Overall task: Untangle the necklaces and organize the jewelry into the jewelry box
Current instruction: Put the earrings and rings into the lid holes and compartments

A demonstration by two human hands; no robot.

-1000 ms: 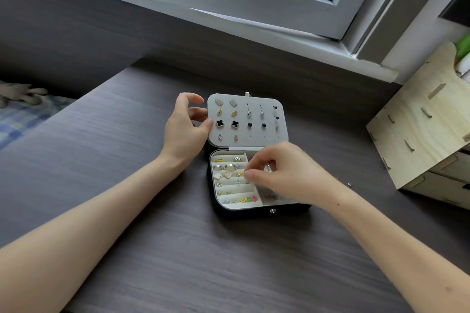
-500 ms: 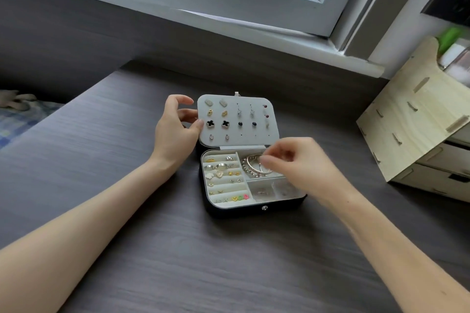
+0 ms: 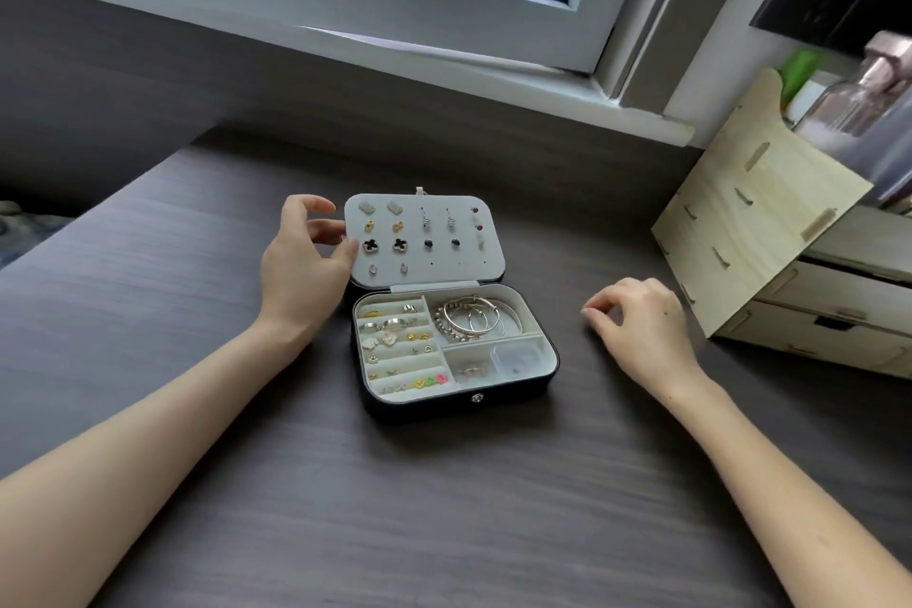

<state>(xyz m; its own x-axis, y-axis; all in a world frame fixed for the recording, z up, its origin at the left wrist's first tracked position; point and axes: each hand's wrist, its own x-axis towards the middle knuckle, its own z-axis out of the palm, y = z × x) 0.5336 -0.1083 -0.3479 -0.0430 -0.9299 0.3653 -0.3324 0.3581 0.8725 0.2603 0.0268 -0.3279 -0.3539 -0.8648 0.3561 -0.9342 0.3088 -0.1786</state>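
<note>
My left hand [image 3: 303,257] pinches the left edge of the jewelry box [image 3: 419,404] lid [image 3: 446,259], while my right hand [image 3: 641,333], loosely curled and holding nothing, rests on the desk [image 3: 444,509] between box and wooden organizer [image 3: 755,232].

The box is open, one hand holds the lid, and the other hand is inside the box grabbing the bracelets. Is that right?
Not quite. In the head view the right hand is outside the jewelry box, over the table to its right, apart from the bracelets. The rest holds: the box is open and the left hand holds the lid.
</note>
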